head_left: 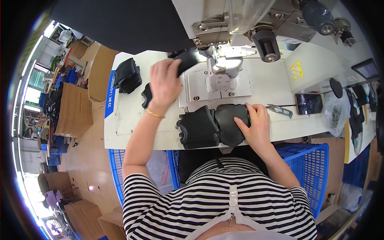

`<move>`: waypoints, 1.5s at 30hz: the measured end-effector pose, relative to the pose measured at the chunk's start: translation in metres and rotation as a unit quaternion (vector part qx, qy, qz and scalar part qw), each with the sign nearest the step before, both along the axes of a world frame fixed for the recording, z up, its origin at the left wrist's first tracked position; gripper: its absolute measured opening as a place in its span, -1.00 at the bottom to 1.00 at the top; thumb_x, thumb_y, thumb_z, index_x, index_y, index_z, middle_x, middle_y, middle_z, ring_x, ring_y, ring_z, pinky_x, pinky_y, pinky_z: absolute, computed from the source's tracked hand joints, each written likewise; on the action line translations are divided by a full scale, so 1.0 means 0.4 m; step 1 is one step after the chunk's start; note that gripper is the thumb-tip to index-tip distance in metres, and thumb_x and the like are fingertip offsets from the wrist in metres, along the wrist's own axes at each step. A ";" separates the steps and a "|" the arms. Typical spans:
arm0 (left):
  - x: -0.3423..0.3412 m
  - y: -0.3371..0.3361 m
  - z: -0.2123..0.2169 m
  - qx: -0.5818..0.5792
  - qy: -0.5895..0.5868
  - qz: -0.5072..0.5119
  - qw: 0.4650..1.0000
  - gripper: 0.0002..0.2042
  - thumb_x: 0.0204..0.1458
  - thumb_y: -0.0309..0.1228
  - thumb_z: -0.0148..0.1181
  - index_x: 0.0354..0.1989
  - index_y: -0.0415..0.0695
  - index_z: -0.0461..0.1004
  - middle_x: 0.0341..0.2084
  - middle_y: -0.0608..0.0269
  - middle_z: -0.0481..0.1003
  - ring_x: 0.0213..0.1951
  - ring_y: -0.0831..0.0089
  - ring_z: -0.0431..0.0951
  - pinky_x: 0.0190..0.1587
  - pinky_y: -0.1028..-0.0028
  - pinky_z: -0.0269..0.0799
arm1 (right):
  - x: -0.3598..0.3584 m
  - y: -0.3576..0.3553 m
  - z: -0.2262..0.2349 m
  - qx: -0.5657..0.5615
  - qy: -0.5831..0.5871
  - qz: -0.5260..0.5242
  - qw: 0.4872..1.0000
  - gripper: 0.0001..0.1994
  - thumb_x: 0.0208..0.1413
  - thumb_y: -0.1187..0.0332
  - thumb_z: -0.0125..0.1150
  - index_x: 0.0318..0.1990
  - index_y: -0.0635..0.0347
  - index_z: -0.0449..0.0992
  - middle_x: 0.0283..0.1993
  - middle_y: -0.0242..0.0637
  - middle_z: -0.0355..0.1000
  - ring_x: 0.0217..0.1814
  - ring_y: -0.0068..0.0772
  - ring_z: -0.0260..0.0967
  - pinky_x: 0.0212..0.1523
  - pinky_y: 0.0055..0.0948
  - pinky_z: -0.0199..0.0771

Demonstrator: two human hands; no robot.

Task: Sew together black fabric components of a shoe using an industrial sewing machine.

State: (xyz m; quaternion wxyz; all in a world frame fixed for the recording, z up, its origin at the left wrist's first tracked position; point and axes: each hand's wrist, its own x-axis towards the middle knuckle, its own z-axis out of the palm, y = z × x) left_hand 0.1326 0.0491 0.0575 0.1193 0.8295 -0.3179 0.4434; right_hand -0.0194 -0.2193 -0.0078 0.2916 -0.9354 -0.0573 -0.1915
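My left hand [166,82] is raised over the table at the left of a sewing machine [224,74], slightly blurred. Its fingers are closed on a dark padded piece [187,62], which reaches toward the machine's lit needle area. Below that hand, another black piece [147,96] lies partly hidden. My right hand [258,126] grips the right edge of a smooth black panel [231,125], thumb on top and fingers at the far corner. Against that panel's left side lies a stack of black pieces with notched edges [198,128].
Another black stack [128,76] sits at the table's left end. Thread snips [281,111], a phone [309,104] and a clear plastic bag [335,114] lie to the right. Blue crates [304,168] stand below the front edge. The machine head [216,20] overhangs the far side.
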 end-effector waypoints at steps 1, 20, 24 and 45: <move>-0.003 0.062 -0.013 0.029 0.008 0.034 0.999 -0.56 -0.33 -0.64 0.20 -0.12 -0.19 0.49 -0.26 0.14 0.43 -0.19 0.15 0.45 -0.09 0.25 0.34 | -0.003 0.001 -0.002 0.001 0.001 0.004 1.000 -0.44 -0.07 0.22 0.43 0.05 0.39 0.45 -0.09 -0.11 0.33 -0.01 -0.10 0.28 -0.05 -0.19 0.26; -0.255 -0.065 -0.157 -0.171 0.375 -0.052 0.909 -0.77 -0.09 -0.58 0.34 -0.22 -0.26 0.51 -0.28 0.13 0.47 -0.21 0.22 0.51 -0.11 0.42 0.42 | 0.032 -0.010 0.001 0.068 -0.181 0.024 0.981 -0.84 0.03 0.54 0.28 -0.20 0.32 0.55 -0.27 -0.19 0.48 -0.30 -0.21 0.42 -0.29 -0.33 0.41; -0.255 -0.053 -0.167 -0.290 0.421 -0.056 0.858 -0.83 -0.12 -0.66 0.33 -0.32 -0.29 0.52 -0.36 0.18 0.48 -0.28 0.39 0.51 -0.17 0.50 0.41 | 0.030 -0.028 0.022 0.178 -0.122 -0.002 0.976 -0.87 0.15 0.50 0.23 -0.18 0.34 0.51 -0.31 -0.14 0.51 -0.37 -0.23 0.46 -0.32 -0.38 0.44; -0.246 -0.140 0.130 -0.296 0.518 -0.226 0.770 -0.87 -0.08 -0.72 0.31 -0.36 -0.29 0.52 -0.30 0.22 0.52 -0.20 0.51 0.48 -0.10 0.56 0.37 | 0.016 0.074 0.216 0.398 0.039 0.155 0.903 -0.85 0.26 0.45 0.12 -0.10 0.33 0.50 -0.38 -0.26 0.50 -0.42 -0.61 0.38 -0.40 -0.60 0.36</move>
